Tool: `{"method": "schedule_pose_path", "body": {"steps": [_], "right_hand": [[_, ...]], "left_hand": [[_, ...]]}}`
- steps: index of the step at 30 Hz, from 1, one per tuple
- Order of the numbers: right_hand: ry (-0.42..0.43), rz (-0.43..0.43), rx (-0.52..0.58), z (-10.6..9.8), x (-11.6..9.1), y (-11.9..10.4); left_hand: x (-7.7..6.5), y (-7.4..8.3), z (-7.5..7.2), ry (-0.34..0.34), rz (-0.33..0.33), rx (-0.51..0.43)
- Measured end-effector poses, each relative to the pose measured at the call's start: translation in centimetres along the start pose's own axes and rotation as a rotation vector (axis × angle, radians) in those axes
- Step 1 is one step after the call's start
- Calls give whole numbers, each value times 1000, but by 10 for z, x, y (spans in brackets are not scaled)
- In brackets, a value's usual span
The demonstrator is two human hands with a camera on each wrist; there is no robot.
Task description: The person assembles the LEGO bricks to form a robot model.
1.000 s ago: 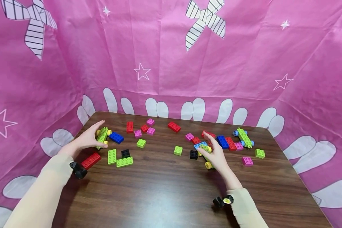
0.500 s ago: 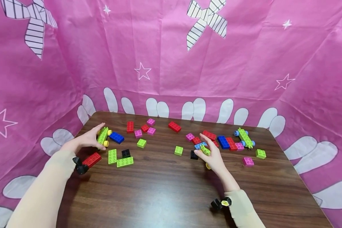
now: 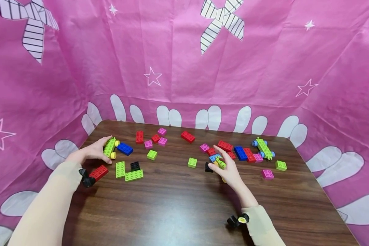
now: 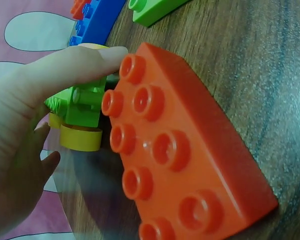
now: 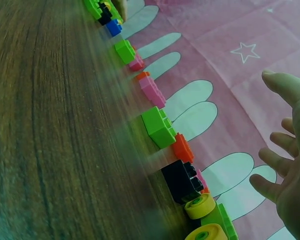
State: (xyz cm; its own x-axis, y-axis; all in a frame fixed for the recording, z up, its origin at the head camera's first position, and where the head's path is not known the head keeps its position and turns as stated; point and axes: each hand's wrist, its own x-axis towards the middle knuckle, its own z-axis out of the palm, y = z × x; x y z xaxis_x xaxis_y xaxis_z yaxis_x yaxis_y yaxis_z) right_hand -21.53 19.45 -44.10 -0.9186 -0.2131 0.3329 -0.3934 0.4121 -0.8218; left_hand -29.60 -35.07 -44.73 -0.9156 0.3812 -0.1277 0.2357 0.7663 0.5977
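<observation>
From where I stand: two yellow-wheeled cars on the desk (image 3: pixel 135 212), one at each hand.

Left side. Green car (image 3: pixel 109 147) lies just off the right of the left hand (image 3: pixel 93 150), in the gap of thumb and fingers. Long axis runs away from the person, far end leaning slightly right. Fingers toward the far end, thumb toward the near end; hand spread, so the span follows the car's length. Contact: cannot tell. Blue brick (image 3: pixel 124 148) just beside the wheels; red brick (image 3: pixel 99 173) near the wrist.

Right side. Second car (image 3: pixel 220 163) sits below the right hand (image 3: pixel 232 171), partly hidden by it. Long axis seems to run away too, far end leaning left. Fingers spread; those in sight from the wrist stand apart from the car, holding nothing. Black brick (image 3: pixel 208 167) just left of the thumb.

Third car, blue-wheeled (image 3: pixel 263 149), lies farther right and beyond; right hand is the nearer. Its axis slants, far end leftward.
</observation>
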Motion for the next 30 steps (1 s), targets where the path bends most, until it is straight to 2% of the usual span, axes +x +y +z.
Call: {"method": "schedule_pose_path", "body": {"steps": [5,10,14,17,21,24,30], "right_hand": [[-18,15,5,1,-1,-1],[-50,53,-2,1,-2,-7],[-68,73,-4,1,-2,-20],[-71,80,-9,1,-3,-22],[-65,86,-17,4,-3,-9],[-61,74,-29,6,-3,-2],[-54,40,-31,7,-3,0]], "left_hand": [[-1,4,0,1,4,40],[-1,3,1,-7,-4,18],[-2,-5,5,47,50,27],[-4,-6,5,87,69,32],[-7,0,5,112,17,12],[-9,4,4,146,-24,35],[-11,6,3,240,-50,76]]}}
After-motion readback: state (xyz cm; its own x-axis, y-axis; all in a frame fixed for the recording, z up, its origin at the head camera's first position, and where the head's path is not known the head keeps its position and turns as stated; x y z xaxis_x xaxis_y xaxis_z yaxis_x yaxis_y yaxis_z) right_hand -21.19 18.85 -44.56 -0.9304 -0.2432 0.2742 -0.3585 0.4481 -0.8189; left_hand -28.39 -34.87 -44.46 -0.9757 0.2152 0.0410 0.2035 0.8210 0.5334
